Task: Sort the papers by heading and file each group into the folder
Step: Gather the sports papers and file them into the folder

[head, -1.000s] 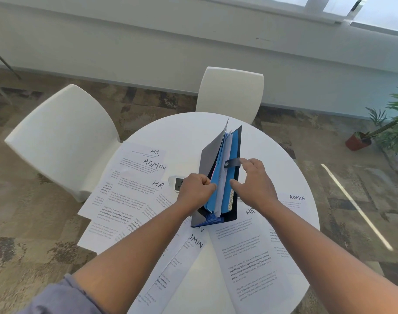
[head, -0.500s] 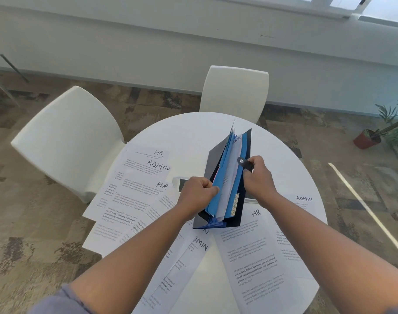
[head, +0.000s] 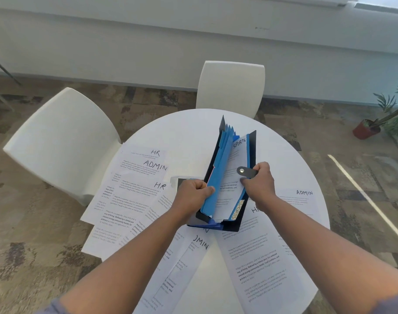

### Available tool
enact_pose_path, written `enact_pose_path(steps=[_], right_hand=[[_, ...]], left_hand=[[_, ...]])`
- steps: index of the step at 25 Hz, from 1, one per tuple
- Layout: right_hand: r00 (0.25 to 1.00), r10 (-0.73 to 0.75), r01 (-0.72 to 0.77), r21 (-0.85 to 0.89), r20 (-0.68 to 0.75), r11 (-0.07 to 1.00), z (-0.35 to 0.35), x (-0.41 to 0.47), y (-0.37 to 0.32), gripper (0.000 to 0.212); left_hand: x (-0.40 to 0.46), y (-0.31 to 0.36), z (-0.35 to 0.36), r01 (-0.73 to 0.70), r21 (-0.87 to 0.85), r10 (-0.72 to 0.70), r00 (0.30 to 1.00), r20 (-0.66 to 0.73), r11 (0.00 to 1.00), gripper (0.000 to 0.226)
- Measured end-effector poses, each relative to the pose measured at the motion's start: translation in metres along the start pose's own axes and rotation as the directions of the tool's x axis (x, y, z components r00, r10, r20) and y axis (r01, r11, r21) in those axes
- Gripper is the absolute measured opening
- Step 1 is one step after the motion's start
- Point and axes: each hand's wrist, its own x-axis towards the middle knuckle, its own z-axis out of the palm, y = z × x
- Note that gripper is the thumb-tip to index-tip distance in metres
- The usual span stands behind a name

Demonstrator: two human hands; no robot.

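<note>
A black expanding folder [head: 252, 146] with blue dividers [head: 220, 168] stands open on the round white table [head: 189, 130]. A sheet headed SPORTS [head: 235, 164] sits in its rightmost pocket, beside a SPORTS tab. My left hand [head: 192, 192] grips the blue dividers and pulls them left. My right hand [head: 259, 180] grips the folder's right cover and its snap strap. Loose sheets headed HR and ADMIN [head: 134, 177] lie spread on the left. More sheets [head: 261, 257] lie on the right, one headed ADMIN [head: 300, 198].
Two white chairs stand by the table, one at the left [head: 57, 137] and one behind it [head: 231, 87]. A small dark device [head: 181, 181] lies partly hidden behind my left hand. A potted plant [head: 370, 128] stands on the floor at the right.
The folder has been spread wider, and the SPORTS sheet in the right pocket now shows. My right hand has shifted right with the cover and strap.
</note>
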Motion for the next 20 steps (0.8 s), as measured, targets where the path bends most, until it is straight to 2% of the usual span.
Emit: enact_pose_path(steps=[4, 7, 9, 11, 14, 16, 17, 20], right_hand=[[0.999, 0.002, -0.006, 0.109, 0.04, 0.994, 0.0, 0.0, 0.002, 0.024], [0.996, 0.03, -0.048, 0.216, 0.09, 0.975, 0.001, -0.002, 0.0, 0.011], [0.992, 0.032, -0.066, 0.295, 0.119, 0.953, 0.001, -0.005, -0.002, 0.015], [0.989, 0.027, -0.081, 0.37, 0.148, 0.926, 0.002, -0.007, -0.001, 0.019], [0.981, 0.038, -0.112, 0.399, 0.189, 0.91, 0.0, -0.005, 0.004, 0.037], [0.978, 0.048, -0.132, 0.416, 0.205, 0.9, -0.001, -0.002, 0.007, 0.049], [0.977, 0.054, -0.138, 0.423, 0.205, 0.895, -0.001, -0.001, 0.01, 0.051], [0.989, 0.07, -0.112, 0.352, 0.13, 0.929, -0.005, 0.011, 0.023, 0.039]], left_hand=[[0.0, 0.0, 0.001, -0.002, 0.013, 0.001, 1.0, 0.02, 1.0, 0.031], [-0.003, 0.003, 0.008, -0.076, 0.197, 0.08, 0.997, -0.011, 0.977, 0.03], [-0.009, 0.008, 0.014, -0.182, 0.414, 0.199, 0.98, 0.002, 0.892, 0.025], [-0.018, 0.013, 0.022, -0.26, 0.564, 0.273, 0.96, 0.063, 0.783, 0.039], [-0.027, 0.015, 0.032, -0.357, 0.631, 0.341, 0.928, 0.153, 0.689, 0.046], [-0.028, 0.011, 0.038, -0.41, 0.627, 0.325, 0.911, 0.253, 0.663, 0.047], [-0.029, 0.008, 0.041, -0.42, 0.619, 0.272, 0.906, 0.324, 0.664, 0.052], [-0.03, 0.002, 0.052, -0.379, 0.496, 0.095, 0.858, 0.505, 0.781, 0.058]])
